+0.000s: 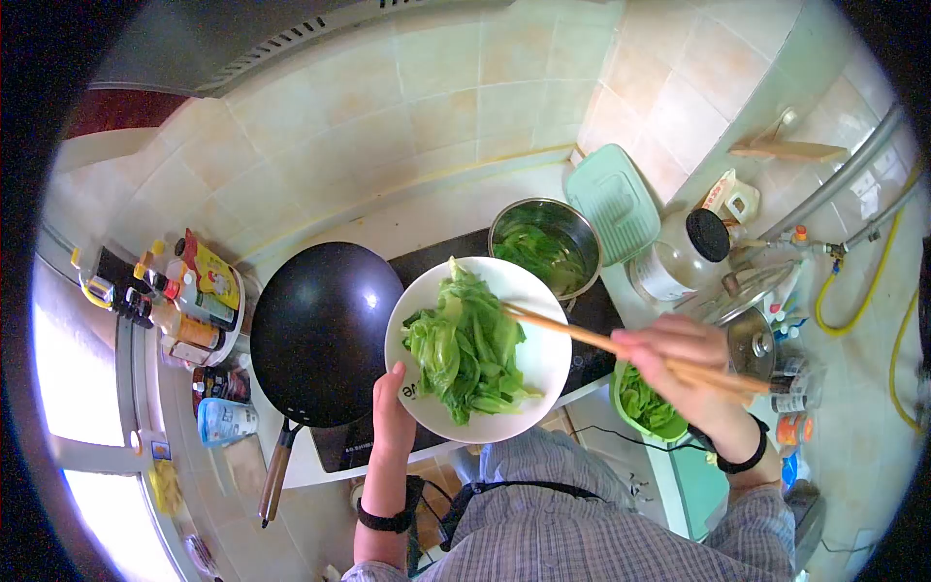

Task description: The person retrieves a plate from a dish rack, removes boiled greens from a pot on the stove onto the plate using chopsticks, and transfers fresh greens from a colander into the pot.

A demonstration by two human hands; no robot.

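A pale tiled wall curves across the top of the frame behind a kitchen counter. At the left edge, seasoning bottles stand grouped together, probably to be within easy reach of the stove. Left of centre, a black wok sits at the left part of the black cooktop, its handle angled to the lower left, toward the person's side. The left hand grips the rim of a white plate at frame centre, thumb on top (the other fingers are hidden beneath), seemingly keeping it level so the leafy greens heaped on it do not slide. Just behind, a steel pot holds more leaves in liquid. Wooden chopsticks slant from the right hand, whose fingers close around them well back from the tips, perhaps for reach; the tips meet the heap's right edge, though I cannot tell whether they pinch a leaf. Below that hand, right of centre, a green basin holds further leaves
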